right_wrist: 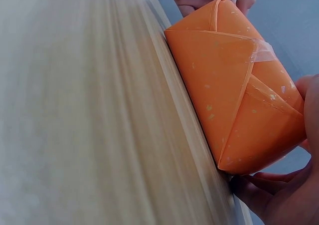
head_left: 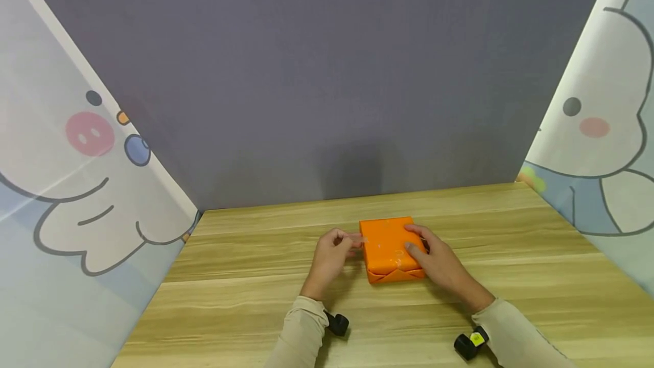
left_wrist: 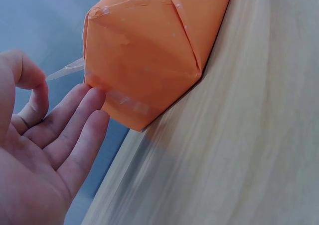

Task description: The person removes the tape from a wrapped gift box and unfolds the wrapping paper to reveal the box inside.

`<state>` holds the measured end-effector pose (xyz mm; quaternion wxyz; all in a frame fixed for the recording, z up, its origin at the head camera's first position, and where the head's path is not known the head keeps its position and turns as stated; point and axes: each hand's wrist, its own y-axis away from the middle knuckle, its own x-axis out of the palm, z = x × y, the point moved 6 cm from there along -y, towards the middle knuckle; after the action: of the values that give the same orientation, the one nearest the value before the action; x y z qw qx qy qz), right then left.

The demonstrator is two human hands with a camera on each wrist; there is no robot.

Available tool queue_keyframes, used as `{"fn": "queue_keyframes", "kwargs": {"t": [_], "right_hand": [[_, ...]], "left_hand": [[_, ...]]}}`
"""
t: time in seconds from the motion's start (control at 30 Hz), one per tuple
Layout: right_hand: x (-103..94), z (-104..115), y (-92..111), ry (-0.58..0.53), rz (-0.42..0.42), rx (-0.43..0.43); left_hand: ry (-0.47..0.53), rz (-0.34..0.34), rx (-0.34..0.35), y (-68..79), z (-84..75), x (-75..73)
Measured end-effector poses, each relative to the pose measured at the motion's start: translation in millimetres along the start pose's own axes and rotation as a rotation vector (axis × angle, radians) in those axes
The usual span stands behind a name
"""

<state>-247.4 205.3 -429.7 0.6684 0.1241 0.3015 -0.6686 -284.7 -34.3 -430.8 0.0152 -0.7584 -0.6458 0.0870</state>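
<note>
A box-shaped package wrapped in orange paper (head_left: pixel 385 240) with small shiny specks sits on the wooden table. My left hand (head_left: pixel 327 260) is at its left side; in the left wrist view, thumb and forefinger pinch the end of a clear tape strip (left_wrist: pixel 67 69) that runs to the package's edge. The other fingers of that hand (left_wrist: pixel 52 150) stretch out, tips against the orange side. From the right, my right hand (head_left: pixel 443 266) grips the package, thumb on top and fingers round the far right corner. Folded flaps and another tape piece (right_wrist: pixel 264 51) show on its near end.
The wooden table (head_left: pixel 245 311) ends at a grey panel (head_left: pixel 327 72) behind. Cartoon-printed sheets (head_left: pixel 76 186) flank it left and right. Both wrists carry small black devices (head_left: pixel 337 324) on straps, over beige sleeves.
</note>
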Motion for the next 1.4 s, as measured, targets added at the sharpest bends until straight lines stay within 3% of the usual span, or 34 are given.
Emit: {"fn": "queue_keyframes", "kwargs": {"t": [0.47,0.8,1.07,1.4], "right_hand": [[1.0,-2,-2,-0.006,0.006,0.003],[1.7,-1,-2,-0.015,0.004,-0.018],[0.7,-2,-2,-0.002,0.002,-0.009],[1.6,-2,-1,-0.006,0.006,0.003]], "left_hand": [[-0.026,-0.091,-0.005,-0.5,2.2,-8.0],[-0.039,-0.153,-0.063,-1.3,9.4,-17.2],[-0.065,-0.138,-0.083,-3.5,13.2,-19.1],[-0.194,-0.084,-0.107,-0.3,16.4,-17.9]]}}
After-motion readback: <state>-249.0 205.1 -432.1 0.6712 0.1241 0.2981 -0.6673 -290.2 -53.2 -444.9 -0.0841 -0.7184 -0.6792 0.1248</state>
